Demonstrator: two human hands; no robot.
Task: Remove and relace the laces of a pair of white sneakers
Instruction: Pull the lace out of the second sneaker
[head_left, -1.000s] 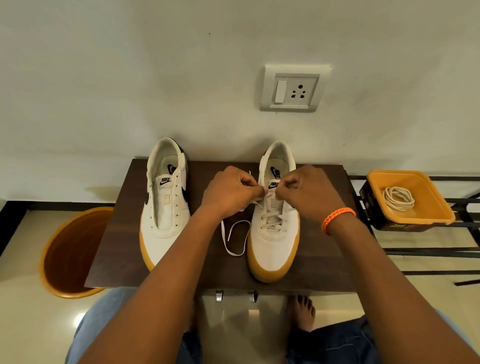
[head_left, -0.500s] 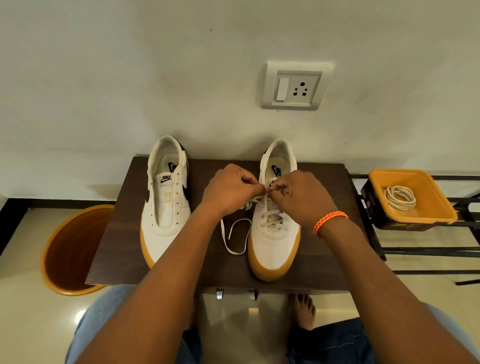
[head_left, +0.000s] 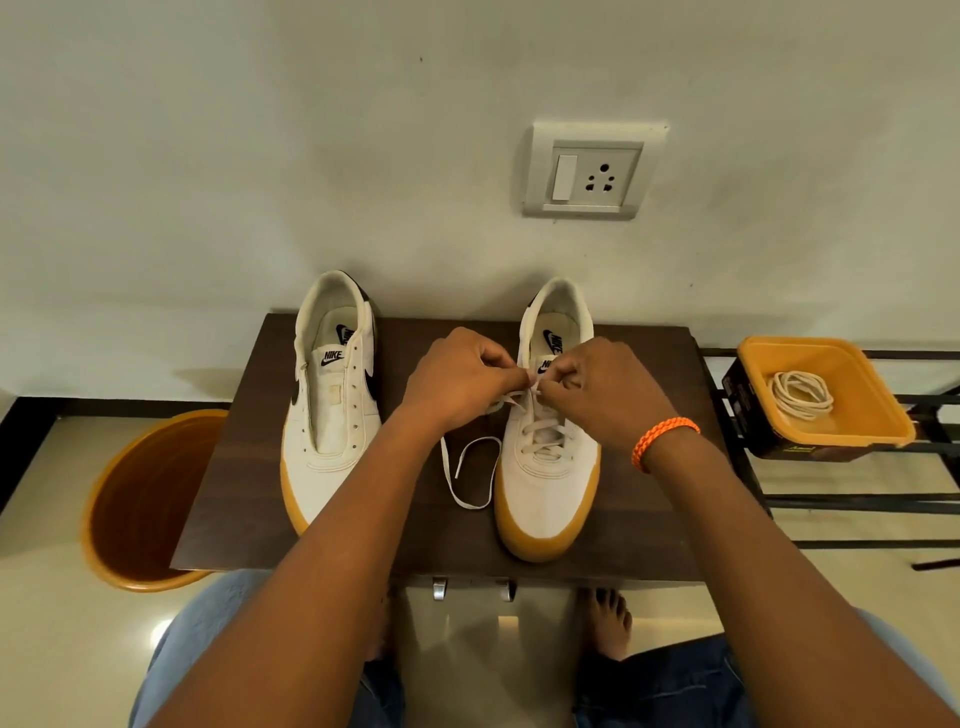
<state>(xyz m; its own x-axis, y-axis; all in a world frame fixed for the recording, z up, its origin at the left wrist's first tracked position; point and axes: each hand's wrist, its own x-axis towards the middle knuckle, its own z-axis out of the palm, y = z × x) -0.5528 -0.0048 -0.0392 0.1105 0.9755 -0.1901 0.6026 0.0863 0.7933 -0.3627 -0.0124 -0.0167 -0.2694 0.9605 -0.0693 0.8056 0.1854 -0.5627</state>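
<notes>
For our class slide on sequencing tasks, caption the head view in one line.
Both hands pinch the lace on the right sneaker; left sneaker is unlaced.

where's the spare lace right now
In the head view it lies coiled in the orange tub on the rack at far right, beside the table.

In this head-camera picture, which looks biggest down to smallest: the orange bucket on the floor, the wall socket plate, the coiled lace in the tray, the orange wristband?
1. Orange bucket, though the table hides part of it.
2. Wall socket plate.
3. Coiled lace and orange wristband look much alike; the wristband is nearer the camera, so I won't rank them.
</notes>
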